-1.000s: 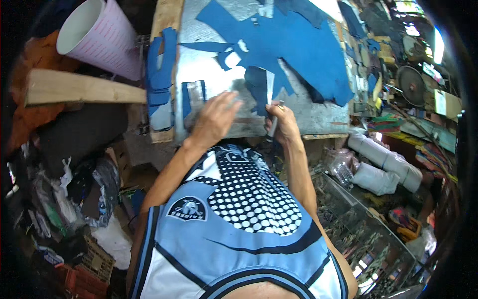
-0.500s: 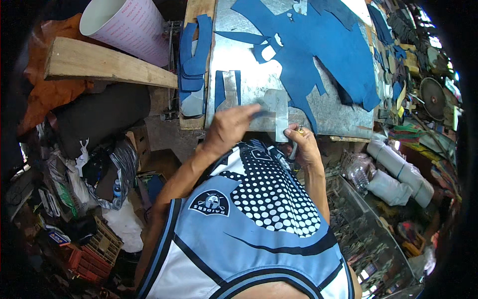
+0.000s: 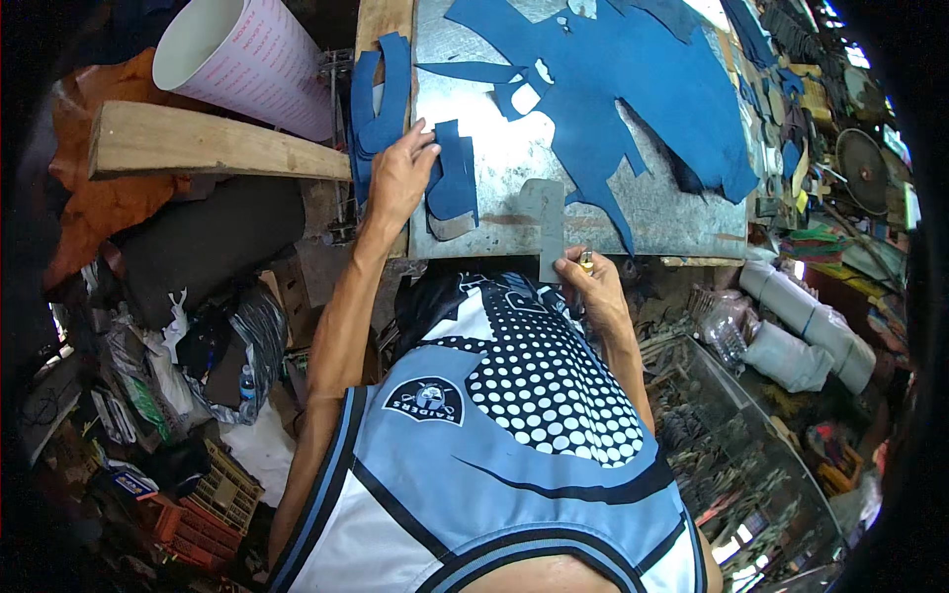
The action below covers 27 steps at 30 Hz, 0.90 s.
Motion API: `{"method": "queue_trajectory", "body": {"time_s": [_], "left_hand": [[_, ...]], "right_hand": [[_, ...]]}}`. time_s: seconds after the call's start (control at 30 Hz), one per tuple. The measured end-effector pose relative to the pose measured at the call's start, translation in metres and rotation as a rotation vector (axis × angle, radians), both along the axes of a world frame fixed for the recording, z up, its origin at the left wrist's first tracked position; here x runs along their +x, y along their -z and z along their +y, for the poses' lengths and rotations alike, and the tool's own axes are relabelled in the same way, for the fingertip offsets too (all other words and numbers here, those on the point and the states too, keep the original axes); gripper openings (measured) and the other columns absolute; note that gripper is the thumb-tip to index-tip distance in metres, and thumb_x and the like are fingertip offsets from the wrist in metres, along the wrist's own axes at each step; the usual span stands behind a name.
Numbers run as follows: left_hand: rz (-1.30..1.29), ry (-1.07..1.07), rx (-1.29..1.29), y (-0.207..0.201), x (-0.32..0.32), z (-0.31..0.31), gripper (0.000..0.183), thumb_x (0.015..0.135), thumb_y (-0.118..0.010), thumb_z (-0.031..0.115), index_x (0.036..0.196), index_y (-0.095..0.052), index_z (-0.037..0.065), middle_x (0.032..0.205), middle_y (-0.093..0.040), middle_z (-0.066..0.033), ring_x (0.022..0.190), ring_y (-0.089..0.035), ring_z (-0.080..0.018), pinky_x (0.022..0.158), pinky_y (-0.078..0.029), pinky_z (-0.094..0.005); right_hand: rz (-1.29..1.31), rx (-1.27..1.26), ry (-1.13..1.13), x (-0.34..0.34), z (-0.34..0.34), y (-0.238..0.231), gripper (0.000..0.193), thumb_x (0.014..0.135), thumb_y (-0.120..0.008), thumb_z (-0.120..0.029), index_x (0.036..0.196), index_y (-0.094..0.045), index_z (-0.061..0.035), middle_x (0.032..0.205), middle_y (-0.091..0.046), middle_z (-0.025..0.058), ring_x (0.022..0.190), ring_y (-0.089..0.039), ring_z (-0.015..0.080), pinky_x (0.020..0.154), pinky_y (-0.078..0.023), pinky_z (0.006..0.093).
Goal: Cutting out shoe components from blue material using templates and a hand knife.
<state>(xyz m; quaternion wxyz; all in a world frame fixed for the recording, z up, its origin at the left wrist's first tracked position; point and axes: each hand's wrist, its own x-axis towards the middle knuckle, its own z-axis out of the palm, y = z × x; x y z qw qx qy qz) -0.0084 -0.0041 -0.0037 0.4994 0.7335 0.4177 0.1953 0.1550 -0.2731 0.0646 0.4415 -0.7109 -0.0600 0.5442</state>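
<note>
holding grey template (image 3: pixel 551 232): right hand (image 3: pixel 601 294) | red crate (image 3: pixel 196 535): contents unclear

Before me is the table (image 3: pixel 489 239), with the sheet (image 3: pixel 643 99) lying across its middle and right side. The cut pieces (image 3: pixel 455 183) lie at its left, and further left, along the border, are the strips (image 3: pixel 395 84). My left hand (image 3: pixel 395 183) is between these two groups; my right hand (image 3: pixel 603 292) is at the near edge, with the template (image 3: pixel 552 232) just left of it. The plank (image 3: pixel 217 145) is left of the table, the bucket (image 3: pixel 262 74) beyond it. The bundles (image 3: pixel 803 311) lie to my right, the crates (image 3: pixel 203 534) to my left.
</note>
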Motion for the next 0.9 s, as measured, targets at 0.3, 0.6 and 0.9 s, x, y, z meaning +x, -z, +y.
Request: {"method": "queue_trajectory", "body": {"time_s": [0.3, 0.6, 0.9], "left_hand": [[0.184, 0.064, -0.221, -0.060, -0.028, -0.057, 0.034, 0.097, -0.062, 0.024, 0.123, -0.066, 0.002, 0.104, -0.074, -0.0151, 0.083, -0.071, -0.0172, 0.072, -0.060, -0.0300], [-1.288, 1.016, -0.546, -0.225, 0.062, -0.166, 0.024, 0.088, -0.070, 0.024, 0.104, -0.069, 0.006, 0.084, -0.069, -0.0128, 0.082, -0.066, -0.0321, 0.071, -0.051, -0.0417], [-1.502, 1.132, -0.536, -0.294, 0.097, -0.274, 0.017, 0.089, -0.064, 0.021, 0.093, -0.065, 0.004, 0.080, -0.065, -0.0181, 0.081, -0.064, -0.0355, 0.070, -0.050, -0.0466]], "right_hand": [[-0.016, -0.012, -0.102, 0.004, 0.006, -0.010, 0.015, 0.091, -0.070, -0.021, 0.091, -0.065, -0.0062, 0.069, -0.057, -0.0049, 0.056, -0.047, 0.0034, 0.049, -0.035, 0.0195], [-0.131, 0.058, 0.137, 0.014, -0.008, 0.031, 0.019, 0.089, -0.072, -0.021, 0.095, -0.064, -0.0042, 0.071, -0.059, -0.0010, 0.057, -0.052, 0.0102, 0.052, -0.041, 0.0255], [-0.087, 0.066, 0.164, 0.005, -0.019, 0.027, 0.020, 0.090, -0.070, -0.022, 0.095, -0.063, -0.0044, 0.080, -0.062, -0.0020, 0.066, -0.053, 0.0076, 0.062, -0.042, 0.0235]]}}
